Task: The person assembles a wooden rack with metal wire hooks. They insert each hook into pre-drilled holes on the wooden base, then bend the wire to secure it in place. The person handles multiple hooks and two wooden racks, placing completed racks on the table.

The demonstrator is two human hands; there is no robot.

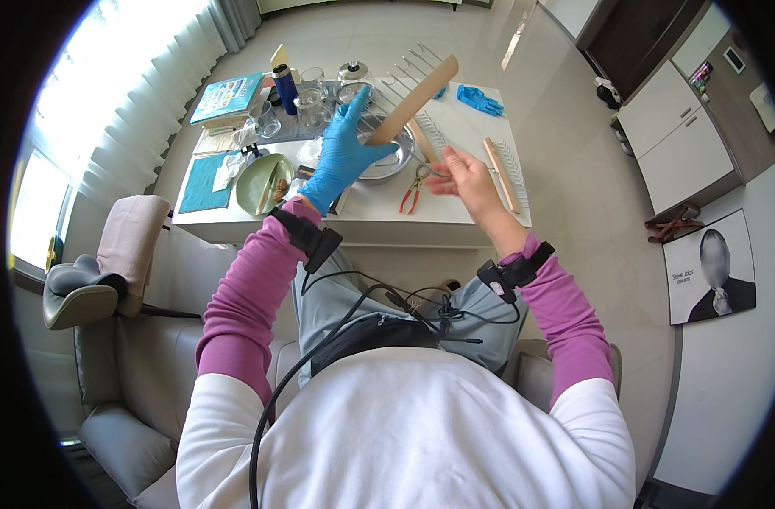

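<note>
My left hand (343, 157), in a blue glove, grips the lower end of a long light wooden bar (417, 95) and holds it tilted up to the right above the table. Just below it sits a shallow metal bowl (393, 163). My bare right hand (465, 180) hovers to the right of the bowl with its fingertips pinched on what looks like a thin metal rod (428, 169). Red-handled pliers (412, 193) lie on the white table (379, 222) between my hands. A second wooden bar with metal prongs (501, 174) lies right of my right hand.
A loose blue glove (479, 100) lies at the far right of the table. To the left are a green plate (264, 182), a teal cloth (203, 182), glass jars (309, 100), a blue bottle (284, 86) and a book (227, 97). A grey armchair (82, 293) stands on my left.
</note>
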